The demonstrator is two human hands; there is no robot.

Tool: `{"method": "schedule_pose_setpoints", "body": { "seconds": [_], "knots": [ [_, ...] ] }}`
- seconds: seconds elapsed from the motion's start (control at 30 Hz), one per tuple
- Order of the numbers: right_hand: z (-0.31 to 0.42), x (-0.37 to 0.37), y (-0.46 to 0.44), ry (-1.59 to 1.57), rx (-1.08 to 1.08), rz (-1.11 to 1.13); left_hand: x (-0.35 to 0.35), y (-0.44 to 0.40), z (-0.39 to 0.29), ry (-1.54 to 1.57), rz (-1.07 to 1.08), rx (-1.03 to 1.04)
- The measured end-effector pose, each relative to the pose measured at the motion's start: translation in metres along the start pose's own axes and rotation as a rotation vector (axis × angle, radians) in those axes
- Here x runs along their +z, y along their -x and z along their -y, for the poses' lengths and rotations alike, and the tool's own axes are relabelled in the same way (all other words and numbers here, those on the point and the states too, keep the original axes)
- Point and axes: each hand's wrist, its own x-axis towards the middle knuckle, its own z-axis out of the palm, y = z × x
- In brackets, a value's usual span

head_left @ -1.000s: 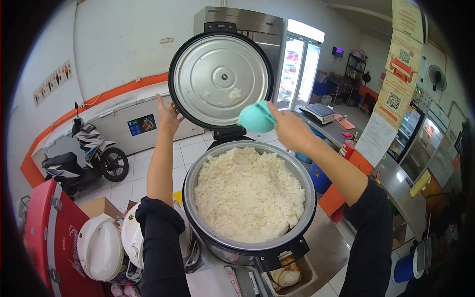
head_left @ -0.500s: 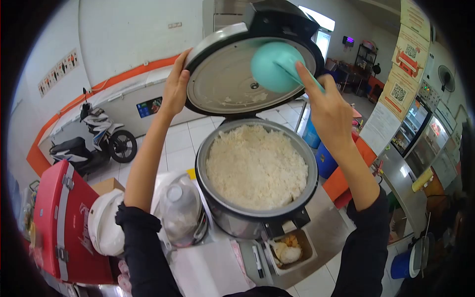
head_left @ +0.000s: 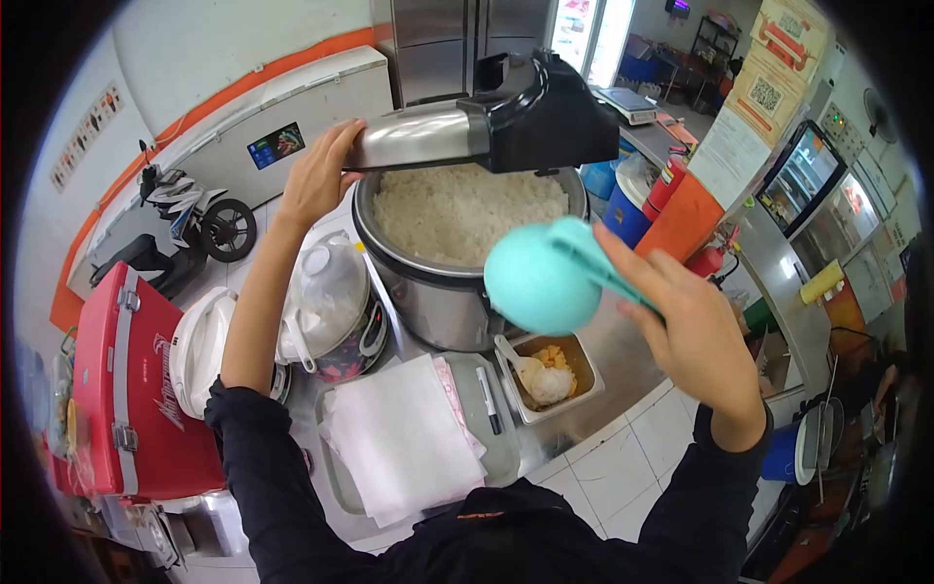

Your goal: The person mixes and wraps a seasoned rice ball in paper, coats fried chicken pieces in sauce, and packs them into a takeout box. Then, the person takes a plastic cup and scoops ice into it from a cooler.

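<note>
Landmark: the large, round, silver rice cooker (head_left: 443,304). Nearest the person, the glossy turquoise plastic scoop (head_left: 545,279) is now in front of the cooker, to its right; half a second ago it was up before the lid's underside. The right hand (head_left: 693,326) pinches its handle between thumb and forefinger, wrist bent, forearm raised.

On the cooker's near side lies a grey tray (head_left: 504,446) bearing white paper sheets (head_left: 399,438) and a black-and-white marker (head_left: 488,399). Just beside its near right is a rectangular steel container (head_left: 584,378) holding a white paddle and food.

White cooked rice (head_left: 467,209) remains inside the cooker. Above it, the silver-and-black domed lid (head_left: 423,136) has dropped from its earlier, more upright position and is partly closed. The left hand (head_left: 316,180) grips its left edge, fingers together on top, thumb lower, arm extended.

Beyond the cooker, far left, stands a white chest freezer (head_left: 331,112).
</note>
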Motion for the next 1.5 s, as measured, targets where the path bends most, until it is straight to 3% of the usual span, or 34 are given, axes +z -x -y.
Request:
{"method": "schedule_pose_setpoints", "body": {
  "seconds": [0.1,0.2,0.3,0.37,0.4,0.47,0.5,0.53,0.57,0.6,0.67,0.73,0.8,0.87,0.97,1.0,1.07,1.13,1.17,1.23,1.27,1.3,1.37,1.43,1.5],
  "knots": [
    [0.001,-0.012,0.021,-0.091,-0.041,0.124,0.001,0.008,-0.011,-0.01,0.014,-0.008],
    [-0.001,-0.019,0.016,-0.34,-0.215,0.022,-0.002,0.018,-0.022,-0.047,0.056,-0.013],
    [0.007,-0.034,-0.022,-0.535,-0.021,-0.006,-0.004,0.037,-0.026,-0.052,0.112,0.028],
    [-0.003,-0.026,-0.063,-0.54,-0.093,-0.146,-0.013,0.049,-0.037,-0.018,0.223,-0.159],
    [-0.014,-0.012,-0.092,-0.479,-0.232,-0.278,-0.021,0.048,-0.039,-0.021,0.224,-0.166],
    [-0.012,-0.005,-0.134,-0.403,-0.122,-0.202,-0.048,0.04,-0.045,0.034,-0.054,-0.121],
    [-0.008,0.006,-0.14,-0.411,-0.128,-0.185,-0.055,0.042,-0.047,-0.015,-0.064,-0.078],
    [-0.005,0.021,-0.145,-0.338,-0.173,-0.23,-0.062,0.046,-0.056,-0.019,-0.05,-0.1],
    [0.0,0.04,-0.15,-0.269,-0.223,-0.272,-0.066,0.052,-0.067,0.08,-0.186,-0.083],
    [0.007,0.066,-0.139,-0.407,-0.357,-0.273,-0.069,0.06,-0.082,0.172,-0.322,-0.071],
    [0.048,0.09,-0.08,-0.675,-0.366,-0.037,-0.076,0.082,-0.133,0.181,-0.581,-0.227],
    [0.072,0.168,-0.02,-0.711,-0.415,0.135,-0.079,0.118,-0.172,0.129,-0.827,-0.228],
    [0.095,0.256,0.033,-0.747,-0.354,0.369,-0.073,0.141,-0.213,0.307,-0.78,-0.169],
    [0.105,0.333,0.068,-0.64,-0.211,0.476,-0.055,0.155,-0.252,0.476,-0.528,-0.256],
    [0.091,0.382,0.096,-0.809,-0.142,0.311,-0.027,0.164,-0.293,0.65,-0.26,-0.34],
    [0.082,0.375,0.09,-0.803,-0.136,0.31,-0.018,0.163,-0.304,0.725,-0.215,-0.383],
    [0.054,0.335,0.06,-0.694,-0.271,-0.007,0.0,0.163,-0.322,0.765,-0.201,-0.458],
    [0.019,0.297,0.028,-0.384,-0.147,-0.054,0.032,0.169,-0.341,0.804,-0.38,-0.955],
    [0.001,0.302,0.021,-0.376,-0.146,-0.053,0.048,0.167,-0.351,0.94,-0.449,-1.204],
    [-0.033,0.32,0.018,0.054,-0.337,0.062,0.091,0.171,-0.363,0.925,-0.272,-1.392],
    [-0.045,0.317,0.02,0.055,-0.34,0.058,0.109,0.174,-0.368,0.902,-0.129,-1.452],
    [-0.056,0.315,0.026,0.231,-0.369,0.074,0.126,0.179,-0.372,0.899,-0.132,-1.452],
    [-0.09,0.307,0.033,0.504,-0.393,0.066,0.157,0.189,-0.382,1.228,0.196,-1.666],
    [-0.131,0.297,0.034,0.605,-0.376,0.047,0.184,0.203,-0.391,1.202,0.152,-1.643],
    [-0.158,0.288,0.034,0.629,-0.471,0.579,0.19,0.204,-0.394,1.215,0.109,-1.617]
  ]
}}
